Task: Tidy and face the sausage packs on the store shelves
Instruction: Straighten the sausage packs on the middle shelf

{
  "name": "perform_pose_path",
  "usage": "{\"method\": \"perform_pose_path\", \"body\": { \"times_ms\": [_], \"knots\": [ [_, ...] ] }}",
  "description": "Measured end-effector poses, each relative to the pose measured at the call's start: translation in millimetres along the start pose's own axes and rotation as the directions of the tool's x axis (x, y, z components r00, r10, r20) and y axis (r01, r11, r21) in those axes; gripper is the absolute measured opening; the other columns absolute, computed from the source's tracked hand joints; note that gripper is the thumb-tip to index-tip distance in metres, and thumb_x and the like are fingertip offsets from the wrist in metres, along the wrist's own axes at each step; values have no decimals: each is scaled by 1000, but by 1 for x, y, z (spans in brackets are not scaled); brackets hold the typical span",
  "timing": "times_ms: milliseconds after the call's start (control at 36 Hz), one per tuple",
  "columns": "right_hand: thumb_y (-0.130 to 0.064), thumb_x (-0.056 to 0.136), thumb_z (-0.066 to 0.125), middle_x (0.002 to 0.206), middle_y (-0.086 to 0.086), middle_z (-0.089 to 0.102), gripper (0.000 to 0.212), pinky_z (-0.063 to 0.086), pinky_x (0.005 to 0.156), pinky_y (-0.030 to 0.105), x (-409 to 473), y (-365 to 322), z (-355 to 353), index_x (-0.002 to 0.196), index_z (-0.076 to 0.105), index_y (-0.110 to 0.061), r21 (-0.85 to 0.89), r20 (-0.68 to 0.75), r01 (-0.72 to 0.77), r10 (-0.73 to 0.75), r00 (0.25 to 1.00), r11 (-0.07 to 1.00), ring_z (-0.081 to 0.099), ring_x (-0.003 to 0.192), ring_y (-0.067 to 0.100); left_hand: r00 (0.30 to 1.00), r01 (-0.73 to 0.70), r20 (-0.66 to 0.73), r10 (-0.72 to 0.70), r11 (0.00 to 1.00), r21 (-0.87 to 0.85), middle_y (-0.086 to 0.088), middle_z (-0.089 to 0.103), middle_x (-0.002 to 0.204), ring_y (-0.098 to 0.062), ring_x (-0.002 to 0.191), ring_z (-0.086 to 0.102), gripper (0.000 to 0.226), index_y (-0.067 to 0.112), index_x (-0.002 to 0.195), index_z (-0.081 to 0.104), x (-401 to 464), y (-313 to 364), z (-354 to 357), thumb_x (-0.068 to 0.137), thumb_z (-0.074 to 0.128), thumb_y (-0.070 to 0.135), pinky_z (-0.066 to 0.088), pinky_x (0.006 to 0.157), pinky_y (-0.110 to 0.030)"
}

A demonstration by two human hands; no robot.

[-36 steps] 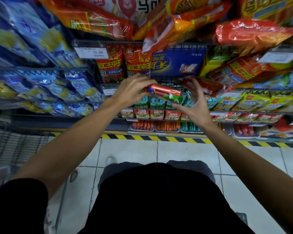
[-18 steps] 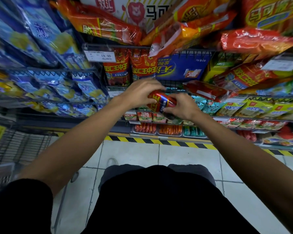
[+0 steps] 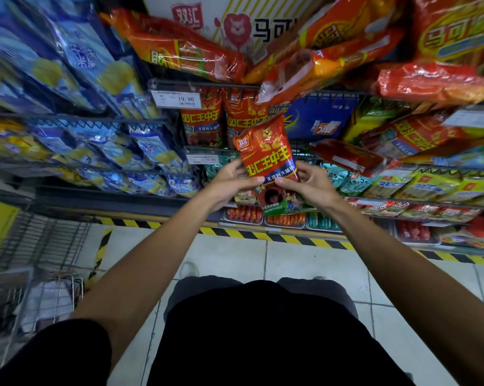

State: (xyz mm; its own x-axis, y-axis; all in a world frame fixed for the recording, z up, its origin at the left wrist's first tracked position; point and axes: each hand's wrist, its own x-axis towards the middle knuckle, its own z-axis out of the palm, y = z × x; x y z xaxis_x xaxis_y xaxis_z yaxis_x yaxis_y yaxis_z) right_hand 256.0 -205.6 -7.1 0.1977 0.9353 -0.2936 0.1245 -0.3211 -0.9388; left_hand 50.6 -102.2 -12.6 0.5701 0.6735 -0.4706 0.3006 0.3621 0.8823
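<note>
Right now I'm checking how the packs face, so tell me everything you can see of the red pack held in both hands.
The red pack is a glossy plastic bag, upright and tilted slightly, front toward the camera. It shows a small logo and a lion at the top, large yellow characters, a blue band, and a green cartoon scene at the bottom. The left hand and right hand grip its sides, thumbs on the front, before the shelves.
</note>
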Motion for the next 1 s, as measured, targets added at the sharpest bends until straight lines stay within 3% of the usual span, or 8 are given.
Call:
{"method": "perform_pose_path", "body": {
  "times_ms": [139,250,417,583,694,833,917,1000],
  "knots": [
    [-24,84,81,120,-4,72,50,58,94,24,5,4,-10,130,63,-14,-85,32,-7,9,999,996,71,105,4,996,-64,-64,68,996,69,-9,65,136,-22,123,66,68,15,141,57,10,1,2,81,88,12,53,107,-40],
    [-27,82,85,114,-8,71,49,54,86,14,7,3,-20,126,67,-16,-305,-13,71,-78,997,950,66,96,-6,982,-161,-75,175,972,170,-2,69,128,-12,114,67,68,14,140,60,14,6,11,79,90,14,54,99,-26],
    [-28,84,84,127,10,71,51,53,97,37,9,-1,-32,126,68,-6,-477,-115,122,-200,973,870,66,115,24,942,-299,-82,324,927,228,-9,71,127,-18,115,69,59,0,134,64,26,23,27,80,87,3,54,99,-21],
    [-21,89,80,112,2,72,31,49,81,11,22,-11,-41,110,70,-2,-426,-272,124,-258,927,896,66,96,10,896,-419,-52,441,878,231,-22,64,138,-17,119,64,60,-9,136,57,38,56,31,81,79,-11,51,102,-18],
    [-13,91,77,106,-13,64,33,42,77,-2,38,-14,-41,121,65,-5,-315,-350,142,-253,902,939,60,92,-1,852,-502,-13,523,824,262,-28,59,140,-20,122,61,58,-14,137,53,46,69,31,84,76,-13,47,99,-13],
    [-15,95,72,121,6,70,38,52,99,30,55,-11,-42,129,59,-4,-331,-304,155,-261,916,931,64,114,21,836,-523,-10,548,804,283,-25,57,142,-18,124,61,57,-12,140,52,56,64,27,87,74,-10,46,104,-16],
    [-17,97,70,108,11,70,39,52,83,21,65,-7,-41,131,56,-2,-375,-268,174,-286,920,911,65,96,21,833,-524,-15,554,795,305,-12,57,139,-7,120,61,54,-10,141,52,64,58,24,91,72,-8,46,102,-14],
    [-19,100,67,89,1,62,36,37,64,4,74,-2,-41,128,56,0,-423,-261,172,-301,917,890,58,78,13,836,-507,-44,547,800,322,-15,61,138,-20,127,61,50,-9,140,55,73,53,21,93,71,-4,47,107,-20]
  ]
}}
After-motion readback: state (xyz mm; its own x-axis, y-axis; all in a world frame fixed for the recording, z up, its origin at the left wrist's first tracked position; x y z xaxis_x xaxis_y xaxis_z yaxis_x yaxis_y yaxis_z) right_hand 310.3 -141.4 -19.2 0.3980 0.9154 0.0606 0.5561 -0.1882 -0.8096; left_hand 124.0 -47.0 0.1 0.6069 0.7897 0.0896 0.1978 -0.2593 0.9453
